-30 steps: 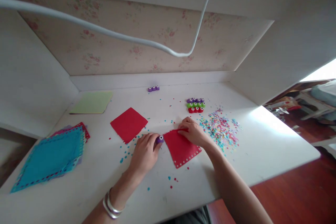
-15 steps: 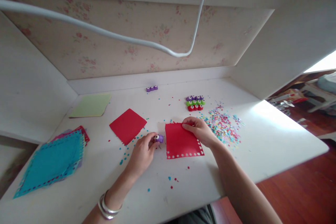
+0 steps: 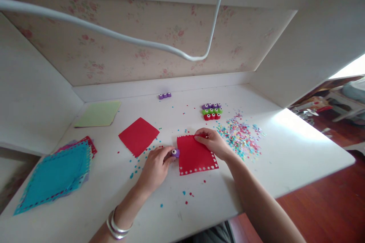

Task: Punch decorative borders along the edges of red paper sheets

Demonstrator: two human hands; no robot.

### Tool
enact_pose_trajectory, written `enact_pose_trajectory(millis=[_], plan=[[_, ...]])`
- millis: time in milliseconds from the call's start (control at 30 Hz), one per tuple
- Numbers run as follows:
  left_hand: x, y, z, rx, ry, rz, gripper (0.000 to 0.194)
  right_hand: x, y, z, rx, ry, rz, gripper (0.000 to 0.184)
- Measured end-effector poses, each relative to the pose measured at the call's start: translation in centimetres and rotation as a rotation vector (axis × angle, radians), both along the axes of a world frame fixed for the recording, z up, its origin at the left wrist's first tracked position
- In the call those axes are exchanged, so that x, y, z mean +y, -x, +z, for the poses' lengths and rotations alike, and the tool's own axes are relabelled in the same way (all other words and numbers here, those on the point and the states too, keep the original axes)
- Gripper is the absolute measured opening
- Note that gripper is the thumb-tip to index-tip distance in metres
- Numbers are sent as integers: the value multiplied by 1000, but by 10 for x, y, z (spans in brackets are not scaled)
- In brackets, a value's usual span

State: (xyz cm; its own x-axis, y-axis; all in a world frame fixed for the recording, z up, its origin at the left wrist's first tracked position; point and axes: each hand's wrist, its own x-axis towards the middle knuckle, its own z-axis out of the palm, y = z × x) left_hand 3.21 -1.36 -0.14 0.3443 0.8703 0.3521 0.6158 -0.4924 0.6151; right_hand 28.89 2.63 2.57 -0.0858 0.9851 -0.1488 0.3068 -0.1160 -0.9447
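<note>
Between the thumb and fingers of my left hand (image 3: 156, 167) is a small purple craft punch (image 3: 175, 153) with a white round button. The punch meets the left edge of a red paper square (image 3: 196, 155); whether the paper sits in its slot I cannot tell. White star-like cutouts run along the paper's bottom edge and up part of its right side. My right hand (image 3: 212, 142) pinches the paper at its top edge. A second red paper square (image 3: 139, 136) lies turned to a diamond, left of my left hand.
Teal paper sheets (image 3: 57, 174) with punched borders are stacked at left, below pale green paper (image 3: 98, 114). Purple punches (image 3: 164, 95) stand at the back, and rows of coloured punches (image 3: 211, 111) at right. Confetti (image 3: 242, 136) lies heaped at right. A white cable (image 3: 137, 41) hangs in front.
The red paper has shifted slightly left and turned a little in my right hand. My left hand has moved the purple punch right, against the paper's left edge.
</note>
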Motion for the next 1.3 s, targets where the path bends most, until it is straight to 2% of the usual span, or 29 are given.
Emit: enact_pose_trajectory(millis=[300,400,533,633,700,767,900,1300], plan=[[-1,-1,1,47,-55,-46,25,1,4,-5,-165,-107,54,18],[-1,-1,3,74,-43,-65,25,0,7,-6,-289,-172,46,16],[-1,0,6,81,-11,-97,24,-11,8,-4,-493,-509,57,28],[-1,1,9,112,10,-122,26,-25,8,-5,-595,-684,232,34],[-2,1,10,150,-1,-137,28,-34,9,-9,-643,-690,335,33],[-4,0,11,181,-1,-141,29,-39,10,-13,-677,-678,363,32],[-7,1,15,189,23,-159,28,-39,11,-19,-687,-665,341,31],[-12,2,25,167,60,-209,25,-38,11,-20,-675,-657,320,30]])
